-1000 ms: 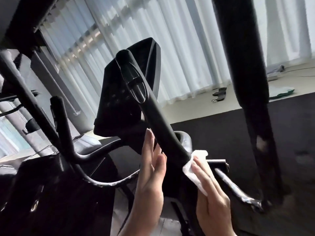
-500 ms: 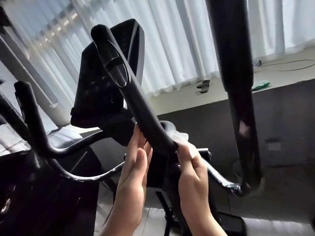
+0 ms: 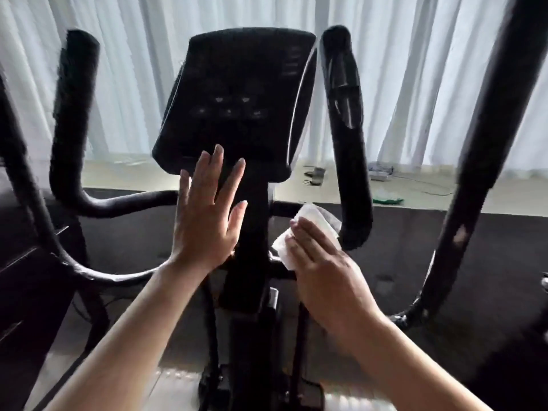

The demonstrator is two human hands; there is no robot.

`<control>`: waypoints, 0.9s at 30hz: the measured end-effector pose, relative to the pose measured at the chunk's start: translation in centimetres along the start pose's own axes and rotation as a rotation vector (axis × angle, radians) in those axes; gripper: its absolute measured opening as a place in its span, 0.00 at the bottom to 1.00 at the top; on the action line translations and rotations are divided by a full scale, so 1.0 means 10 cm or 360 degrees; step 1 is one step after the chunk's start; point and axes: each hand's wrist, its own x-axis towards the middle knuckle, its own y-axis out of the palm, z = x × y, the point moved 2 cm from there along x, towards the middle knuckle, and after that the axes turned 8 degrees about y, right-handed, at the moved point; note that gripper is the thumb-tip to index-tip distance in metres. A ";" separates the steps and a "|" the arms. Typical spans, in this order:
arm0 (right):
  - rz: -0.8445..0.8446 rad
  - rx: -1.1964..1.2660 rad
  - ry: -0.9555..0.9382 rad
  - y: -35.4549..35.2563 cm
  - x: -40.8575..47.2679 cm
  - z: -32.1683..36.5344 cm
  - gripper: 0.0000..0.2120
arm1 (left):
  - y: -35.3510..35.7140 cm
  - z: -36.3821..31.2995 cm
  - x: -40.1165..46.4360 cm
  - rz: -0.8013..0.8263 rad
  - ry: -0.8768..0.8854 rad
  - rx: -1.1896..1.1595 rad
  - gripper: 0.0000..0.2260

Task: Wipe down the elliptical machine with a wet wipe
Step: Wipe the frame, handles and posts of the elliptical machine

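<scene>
The black elliptical machine fills the view, its console [image 3: 237,99] straight ahead on a central post [image 3: 252,232]. Two short padded handlebars rise beside it, one at the left [image 3: 71,120] and one at the right [image 3: 347,137]. My right hand [image 3: 323,271] presses a white wet wipe [image 3: 308,229] against the base of the right handlebar, where it meets the post. My left hand [image 3: 207,215] is flat and spread, fingers apart, in front of the post just below the console. It holds nothing.
Long moving arms of the machine stand at the far left [image 3: 20,179] and far right [image 3: 486,143]. White curtains [image 3: 415,69] hang behind. Small items and a cable [image 3: 382,170] lie on the pale floor beyond a dark mat [image 3: 400,247].
The view has swung from a tilted side angle to face the console squarely. My right hand stays with the wipe at the right handlebar's lower bend, and my left hand has spread open.
</scene>
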 end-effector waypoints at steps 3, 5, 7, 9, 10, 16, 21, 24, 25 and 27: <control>0.0253 -0.0418 0.0146 0.21 0.40 0.03 0.26 | 0.16 0.20 0.23 0.0066 0.0116 0.0177 0.28; 0.0354 -0.0674 0.0228 0.28 0.66 0.08 0.25 | 0.24 0.25 0.27 0.0032 0.0139 0.0196 0.28; 0.0471 -0.0788 0.0283 0.45 0.88 0.05 0.24 | 0.28 0.27 0.26 -0.0060 0.0178 0.0208 0.27; 0.0667 -0.0772 0.0242 0.60 1.00 0.02 0.27 | 0.30 0.31 0.26 -0.0151 0.0227 0.0203 0.26; 0.0740 -0.0793 0.0258 0.71 1.02 0.00 0.28 | 0.31 0.33 0.26 -0.0183 0.0243 0.0193 0.25; 0.0715 -0.1045 0.0365 0.96 0.83 -0.24 0.17 | 0.41 0.38 0.27 -0.0298 0.0249 0.0203 0.23; 0.0773 -0.1295 0.0443 0.47 0.75 -0.23 0.15 | 0.46 0.41 0.27 -0.0390 0.0269 0.0168 0.22; 0.0940 -0.1571 0.0174 0.02 0.84 0.03 0.12 | 0.47 0.40 0.28 -0.0402 0.0268 0.0114 0.22; 0.1007 -0.1592 0.0010 -0.06 0.81 0.09 0.13 | 0.47 0.40 0.28 -0.0404 0.0261 0.0100 0.22; 0.1220 -0.1598 0.0004 -0.19 0.73 0.16 0.14 | 0.47 0.39 0.28 -0.0403 0.0253 0.0070 0.21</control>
